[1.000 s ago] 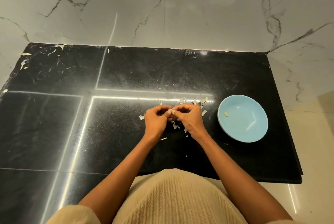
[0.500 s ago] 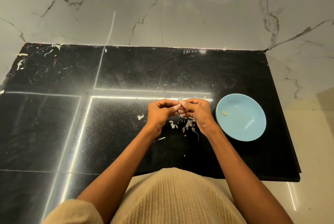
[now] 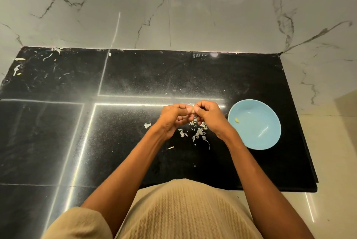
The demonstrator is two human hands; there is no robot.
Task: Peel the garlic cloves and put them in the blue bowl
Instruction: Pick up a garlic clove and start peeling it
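Observation:
A small pale garlic clove [image 3: 192, 111] is pinched between the fingertips of both hands, above the black stone counter [image 3: 135, 76]. My left hand [image 3: 172, 119] and my right hand [image 3: 209, 117] meet at the clove, fingers curled around it; most of the clove is hidden. White flakes of garlic skin [image 3: 197, 132] lie scattered on the counter just below the hands. The blue bowl [image 3: 270, 138] stands to the right of my right hand, with one peeled clove [image 3: 237, 120] inside near its left wall.
More skin scraps [image 3: 18, 65] lie at the counter's far left corner. A marble wall [image 3: 173, 7] rises behind the counter. The counter's right edge [image 3: 301, 123] runs close past the bowl, with a pale floor [image 3: 332, 161] beyond.
Both hands lifted slightly and moved away from me with the clove. More skin flakes now show on the counter beneath them.

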